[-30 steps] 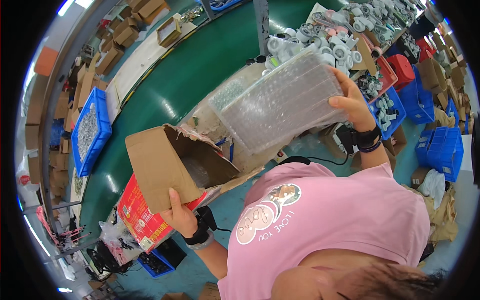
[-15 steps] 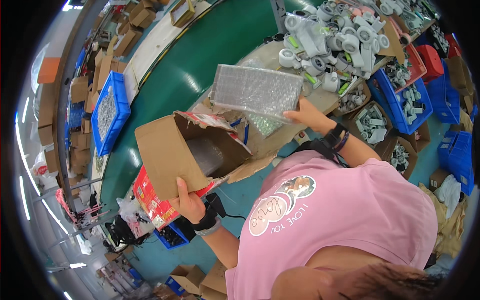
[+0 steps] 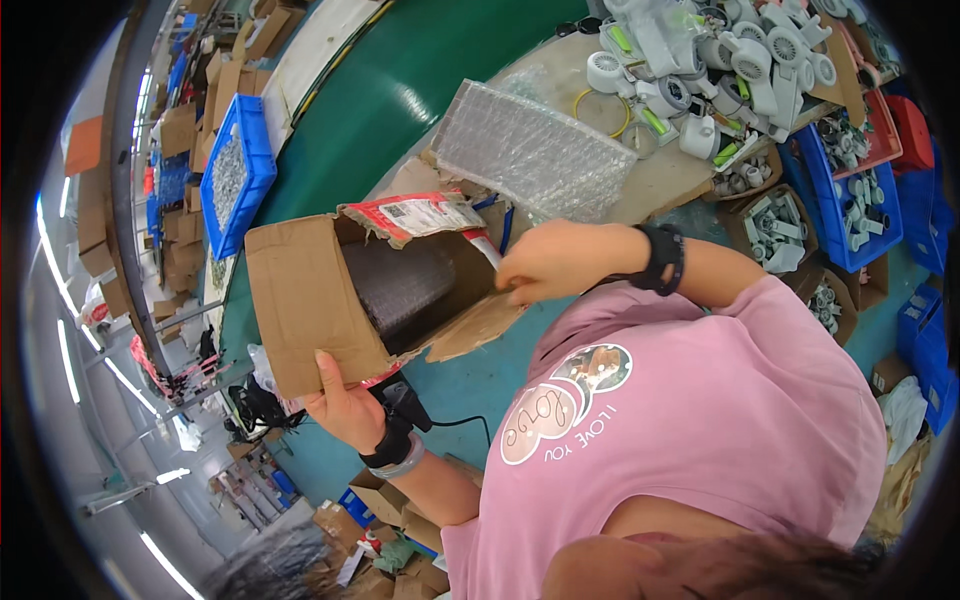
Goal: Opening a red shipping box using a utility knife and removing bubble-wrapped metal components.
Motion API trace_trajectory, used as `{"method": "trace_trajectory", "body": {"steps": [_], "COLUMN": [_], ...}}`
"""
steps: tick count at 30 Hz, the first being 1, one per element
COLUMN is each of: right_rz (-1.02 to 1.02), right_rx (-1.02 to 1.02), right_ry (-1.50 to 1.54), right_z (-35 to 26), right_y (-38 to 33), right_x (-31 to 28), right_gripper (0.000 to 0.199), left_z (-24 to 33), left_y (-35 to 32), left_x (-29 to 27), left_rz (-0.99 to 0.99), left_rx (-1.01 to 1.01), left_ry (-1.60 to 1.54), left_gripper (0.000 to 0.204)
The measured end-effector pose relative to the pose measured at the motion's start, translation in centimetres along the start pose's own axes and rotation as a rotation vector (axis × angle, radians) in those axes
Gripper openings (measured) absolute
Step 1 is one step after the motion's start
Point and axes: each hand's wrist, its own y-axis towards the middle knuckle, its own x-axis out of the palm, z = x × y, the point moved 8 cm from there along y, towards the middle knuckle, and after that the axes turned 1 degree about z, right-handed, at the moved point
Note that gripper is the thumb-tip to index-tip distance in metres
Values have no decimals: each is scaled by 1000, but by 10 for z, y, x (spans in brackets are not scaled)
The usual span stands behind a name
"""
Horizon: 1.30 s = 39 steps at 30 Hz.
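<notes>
My left hand (image 3: 340,405) grips the lower flap of an open brown cardboard box (image 3: 305,300) that lies on its side, its opening facing me. Inside it sits a dark, ribbed object (image 3: 415,280). My right hand (image 3: 545,262) is at the box's opening, fingers closed on the edge of a torn flap (image 3: 470,325). A red and white printed flap (image 3: 420,215) sticks up on top of the box. A sheet of bubble wrap (image 3: 535,150) lies on the table just beyond, free of both hands.
A green conveyor belt (image 3: 400,80) runs behind the box. White plastic fan parts (image 3: 720,50) are heaped at the back right. Blue crates (image 3: 850,200) and small cardboard boxes of parts (image 3: 775,220) stand to the right, another blue crate (image 3: 235,175) to the left.
My right hand has let go of the bubble wrap, which now lies on the table, and has come down to the box's flap. The box has tipped further toward me.
</notes>
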Motion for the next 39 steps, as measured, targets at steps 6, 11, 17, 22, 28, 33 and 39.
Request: {"method": "trace_trajectory", "body": {"steps": [6, 11, 17, 22, 28, 33, 39], "right_rz": [-85, 195, 308, 148, 439, 370, 313], "right_rx": [-264, -518, -820, -679, -647, -657, -606], "right_ry": [-207, -302, -701, -885, -886, -847, -864], "right_z": [-40, -70, -101, -88, -63, -50, -55], "right_y": [70, 126, 197, 179, 93, 58, 72], "right_x": [35, 61, 117, 122, 78, 56, 60], "right_gripper": [24, 38, 37, 37, 49, 50, 55], "left_z": [27, 36, 44, 43, 46, 50, 52], "left_y": [3, 7, 3, -3, -6, -1, 5], "left_x": [-25, -43, -57, -68, -71, -70, -64], "left_rz": [78, 106, 138, 170, 187, 199, 142], "left_rx": [-1, 20, 14, -13, -9, -8, 13], "left_ry": [62, 106, 130, 161, 187, 218, 232], "left_gripper": [35, 34, 33, 32, 33, 35, 36]}}
